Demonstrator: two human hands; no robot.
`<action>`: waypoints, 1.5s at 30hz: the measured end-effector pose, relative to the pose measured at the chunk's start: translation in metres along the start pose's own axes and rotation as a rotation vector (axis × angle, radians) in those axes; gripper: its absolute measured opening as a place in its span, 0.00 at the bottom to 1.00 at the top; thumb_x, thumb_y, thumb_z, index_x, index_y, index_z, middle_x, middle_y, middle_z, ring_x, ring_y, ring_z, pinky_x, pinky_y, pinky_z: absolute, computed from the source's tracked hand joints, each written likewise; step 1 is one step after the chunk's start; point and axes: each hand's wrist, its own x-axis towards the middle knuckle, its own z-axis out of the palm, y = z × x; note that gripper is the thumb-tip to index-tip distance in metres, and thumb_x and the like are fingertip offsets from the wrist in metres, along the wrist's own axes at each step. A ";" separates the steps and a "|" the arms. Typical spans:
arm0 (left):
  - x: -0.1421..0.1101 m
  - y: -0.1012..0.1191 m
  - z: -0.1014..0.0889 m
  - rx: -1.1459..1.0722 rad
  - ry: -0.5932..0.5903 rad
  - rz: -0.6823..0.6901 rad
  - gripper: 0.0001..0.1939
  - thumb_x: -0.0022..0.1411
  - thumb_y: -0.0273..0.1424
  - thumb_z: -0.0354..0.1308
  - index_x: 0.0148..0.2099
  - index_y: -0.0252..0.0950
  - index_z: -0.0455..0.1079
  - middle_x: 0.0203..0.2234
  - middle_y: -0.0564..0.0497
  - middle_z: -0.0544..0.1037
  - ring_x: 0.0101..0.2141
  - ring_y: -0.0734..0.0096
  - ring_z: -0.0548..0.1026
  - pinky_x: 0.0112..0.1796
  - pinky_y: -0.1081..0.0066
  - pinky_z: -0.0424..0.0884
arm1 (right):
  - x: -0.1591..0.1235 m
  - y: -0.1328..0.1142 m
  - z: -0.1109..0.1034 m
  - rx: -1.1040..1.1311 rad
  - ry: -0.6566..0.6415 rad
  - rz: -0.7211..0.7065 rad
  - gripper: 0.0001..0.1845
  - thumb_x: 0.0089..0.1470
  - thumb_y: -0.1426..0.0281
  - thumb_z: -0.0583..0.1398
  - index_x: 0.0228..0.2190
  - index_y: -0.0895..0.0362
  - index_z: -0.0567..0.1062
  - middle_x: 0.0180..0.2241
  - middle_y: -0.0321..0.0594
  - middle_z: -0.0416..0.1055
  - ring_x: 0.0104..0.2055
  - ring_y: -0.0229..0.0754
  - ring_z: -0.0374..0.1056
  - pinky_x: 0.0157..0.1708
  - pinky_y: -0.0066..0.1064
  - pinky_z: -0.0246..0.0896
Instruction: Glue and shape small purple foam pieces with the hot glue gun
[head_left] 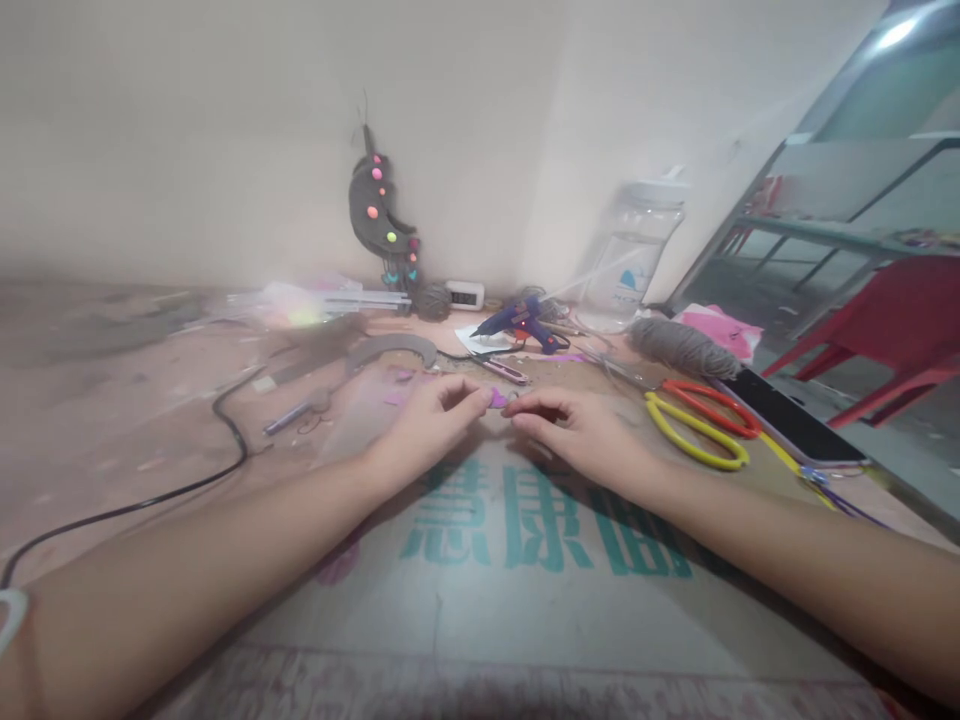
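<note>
Above the work surface, my left hand pinches a small purple piece, perhaps felt or foam, between thumb and fingertips. My right hand is closed in a pinch just beside it, its fingertips almost meeting the piece. Whatever those right fingertips hold is too small to make out. More purple scraps lie behind my left hand. Beyond both hands, a dark blue glue gun rests near a white paper, and a pink-handled cutter lies closer to me.
Scissors with red and yellow handles lie right, beside a phone and grey yarn. A water bottle stands behind. Glue sticks and a black cable are left. A decorated grey crescent leans on the wall.
</note>
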 end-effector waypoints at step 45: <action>-0.007 -0.005 0.003 0.187 -0.094 0.069 0.15 0.65 0.39 0.53 0.32 0.35 0.73 0.28 0.53 0.77 0.30 0.71 0.71 0.33 0.71 0.65 | -0.001 -0.007 0.000 0.432 -0.058 0.254 0.16 0.57 0.59 0.58 0.25 0.58 0.72 0.18 0.29 0.62 0.16 0.29 0.53 0.16 0.24 0.48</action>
